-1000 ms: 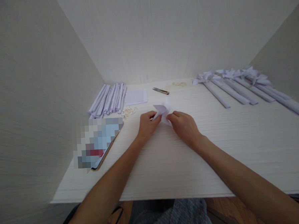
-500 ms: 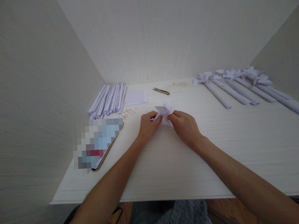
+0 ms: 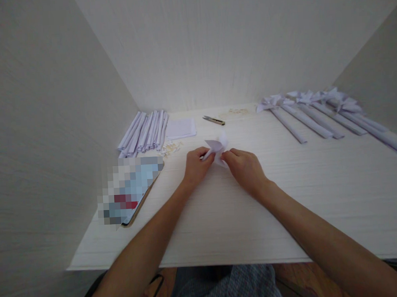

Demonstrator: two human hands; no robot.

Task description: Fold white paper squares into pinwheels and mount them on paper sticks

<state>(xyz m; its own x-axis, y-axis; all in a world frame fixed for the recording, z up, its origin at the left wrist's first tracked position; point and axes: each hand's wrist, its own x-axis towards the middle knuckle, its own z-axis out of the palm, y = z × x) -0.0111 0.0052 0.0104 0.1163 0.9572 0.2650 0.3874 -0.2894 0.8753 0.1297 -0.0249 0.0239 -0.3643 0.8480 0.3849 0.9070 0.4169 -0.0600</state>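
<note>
Between my hands is a white paper pinwheel (image 3: 214,145) with curled blades, held just above the table (image 3: 222,213). My left hand (image 3: 197,167) is closed on its left side, fingers pinching the folded paper. From the right, my right hand (image 3: 244,164) pinches a lower blade between thumb and fingertips. The pinwheel's centre is partly hidden by my fingers. Small thread snips (image 3: 213,120) lie beyond it.
At the left are rolled paper sticks (image 3: 144,131), square paper sheets (image 3: 181,128), small pale bits (image 3: 169,148) and a phone (image 3: 134,191) with a blurred screen. Finished-looking pinwheels on paper sticks (image 3: 311,116) lie at the right. Tan bits (image 3: 238,112) lie near the back wall.
My right hand has shifted very slightly left, bringing the lower blade inward toward the pinwheel's middle. My left hand stays in place.
</note>
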